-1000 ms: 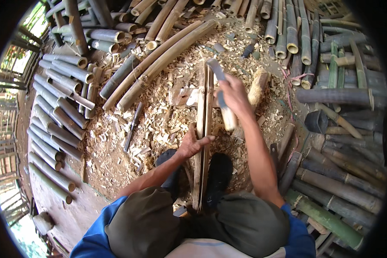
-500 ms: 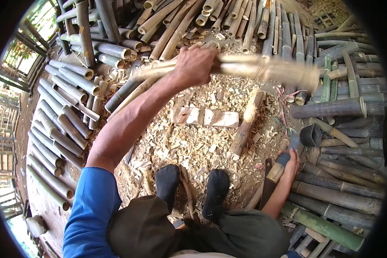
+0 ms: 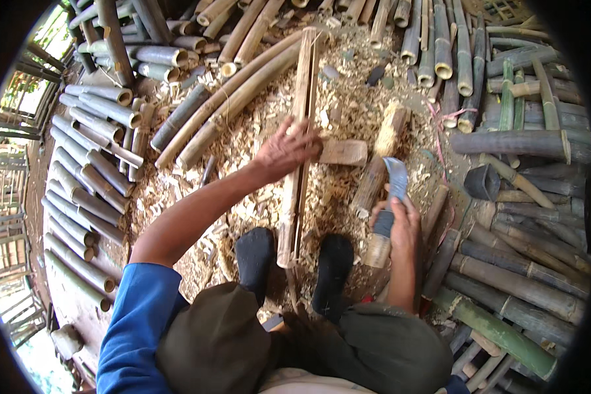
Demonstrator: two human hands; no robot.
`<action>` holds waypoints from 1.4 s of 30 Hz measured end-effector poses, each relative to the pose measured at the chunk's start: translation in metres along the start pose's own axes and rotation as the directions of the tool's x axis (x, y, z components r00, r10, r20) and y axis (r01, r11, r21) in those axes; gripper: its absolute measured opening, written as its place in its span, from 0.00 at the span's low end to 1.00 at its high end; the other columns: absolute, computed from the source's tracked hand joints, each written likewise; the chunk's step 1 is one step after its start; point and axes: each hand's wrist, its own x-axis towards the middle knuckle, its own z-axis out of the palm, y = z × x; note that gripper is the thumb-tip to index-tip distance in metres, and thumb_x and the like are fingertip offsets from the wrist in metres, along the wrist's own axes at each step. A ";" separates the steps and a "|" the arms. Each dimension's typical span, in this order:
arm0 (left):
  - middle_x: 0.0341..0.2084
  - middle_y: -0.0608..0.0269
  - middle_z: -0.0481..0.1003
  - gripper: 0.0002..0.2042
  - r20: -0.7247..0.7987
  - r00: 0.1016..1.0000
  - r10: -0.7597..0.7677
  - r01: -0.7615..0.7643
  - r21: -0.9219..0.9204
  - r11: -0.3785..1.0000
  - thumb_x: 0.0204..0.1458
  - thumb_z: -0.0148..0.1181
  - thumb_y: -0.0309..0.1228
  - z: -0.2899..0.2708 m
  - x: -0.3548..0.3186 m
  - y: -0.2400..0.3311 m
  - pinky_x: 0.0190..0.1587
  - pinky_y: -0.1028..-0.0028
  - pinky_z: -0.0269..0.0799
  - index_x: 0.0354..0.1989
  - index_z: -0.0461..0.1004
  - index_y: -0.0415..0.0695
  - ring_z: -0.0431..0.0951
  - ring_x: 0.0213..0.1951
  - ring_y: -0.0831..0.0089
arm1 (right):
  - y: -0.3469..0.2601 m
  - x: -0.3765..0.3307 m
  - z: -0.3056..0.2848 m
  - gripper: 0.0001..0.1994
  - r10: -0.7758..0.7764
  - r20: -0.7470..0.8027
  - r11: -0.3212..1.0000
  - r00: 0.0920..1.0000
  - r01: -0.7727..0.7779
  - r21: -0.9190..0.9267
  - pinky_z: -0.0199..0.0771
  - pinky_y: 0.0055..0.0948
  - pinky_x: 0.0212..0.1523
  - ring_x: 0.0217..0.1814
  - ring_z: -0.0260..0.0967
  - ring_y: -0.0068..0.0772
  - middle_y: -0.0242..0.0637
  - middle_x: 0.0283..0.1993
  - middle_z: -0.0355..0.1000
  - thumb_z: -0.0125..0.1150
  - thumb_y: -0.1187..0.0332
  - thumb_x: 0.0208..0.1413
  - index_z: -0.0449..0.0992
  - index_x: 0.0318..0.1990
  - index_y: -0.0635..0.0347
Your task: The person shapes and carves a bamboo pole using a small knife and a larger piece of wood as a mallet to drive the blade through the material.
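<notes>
A split bamboo length (image 3: 302, 98), its halves side by side with a dark gap between, lies pointing away from me across a flat wooden block (image 3: 345, 152). My left hand (image 3: 287, 152) is over its middle with fingers spread; whether they touch the bamboo is hard to tell. My right hand (image 3: 404, 226) grips a hooked knife (image 3: 396, 176) by its bamboo handle, which has a dark wrapping near the blade. The curved blade points up and away, beside a thick log (image 3: 377, 174) with a shaved, pale far end.
Wood chips (image 3: 243, 177) cover the ground. Two long curved bamboo poles (image 3: 243, 92) lie left of the split length. Cut bamboo is stacked at left (image 3: 85, 190), far side and right (image 3: 525, 289). My dark-socked feet (image 3: 335, 269) stand close to the bamboo's near end.
The bamboo, held crosswise in my left hand before, has swung round to lie lengthwise over the block, and the fingers have spread. My right hand has brought the knife leftward and up.
</notes>
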 end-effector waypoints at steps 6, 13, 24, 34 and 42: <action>0.58 0.32 0.64 0.47 0.369 0.752 -0.546 0.594 -0.738 0.319 0.51 0.72 0.50 0.001 -0.067 0.067 0.58 0.48 0.76 0.68 0.52 0.31 0.74 0.56 0.46 | 0.016 -0.030 0.039 0.21 0.063 0.197 0.996 0.978 -0.073 0.045 0.78 0.28 0.21 0.21 0.75 0.31 0.41 0.30 0.76 0.49 0.67 0.70 0.67 0.65 0.67; 0.48 0.31 0.73 0.53 0.569 0.679 -0.464 0.669 -0.740 0.073 0.33 0.82 0.55 0.009 -0.077 0.151 0.51 0.54 0.76 0.58 0.57 0.30 0.79 0.50 0.41 | 0.010 -0.035 0.058 0.19 0.114 0.228 0.992 0.967 -0.125 0.034 0.76 0.27 0.24 0.22 0.74 0.28 0.41 0.29 0.75 0.48 0.68 0.70 0.69 0.62 0.70; 0.28 0.47 0.82 0.25 0.435 0.714 -0.548 0.514 -0.858 -0.011 0.36 0.84 0.42 0.037 -0.080 0.123 0.40 0.58 0.77 0.35 0.80 0.35 0.83 0.32 0.58 | 0.015 -0.054 0.060 0.16 0.229 0.337 0.953 0.913 -0.141 -0.267 0.74 0.26 0.24 0.21 0.72 0.23 0.36 0.27 0.75 0.47 0.68 0.70 0.72 0.58 0.70; 0.29 0.52 0.83 0.22 0.475 0.718 -0.509 0.494 -0.863 -0.107 0.41 0.81 0.38 0.043 -0.074 0.137 0.39 0.64 0.77 0.38 0.81 0.35 0.82 0.31 0.69 | 0.050 -0.074 0.047 0.16 0.398 0.348 0.884 0.849 -0.254 -0.392 0.74 0.31 0.27 0.23 0.73 0.27 0.40 0.25 0.77 0.46 0.70 0.65 0.73 0.52 0.73; 0.25 0.47 0.81 0.22 0.456 0.704 -0.544 0.501 -0.862 -0.074 0.40 0.82 0.39 0.046 -0.070 0.141 0.38 0.60 0.76 0.31 0.78 0.34 0.82 0.29 0.61 | 0.055 -0.061 0.057 0.16 0.419 0.336 0.896 0.844 -0.322 -0.307 0.74 0.31 0.23 0.20 0.73 0.29 0.41 0.25 0.76 0.45 0.70 0.65 0.71 0.53 0.74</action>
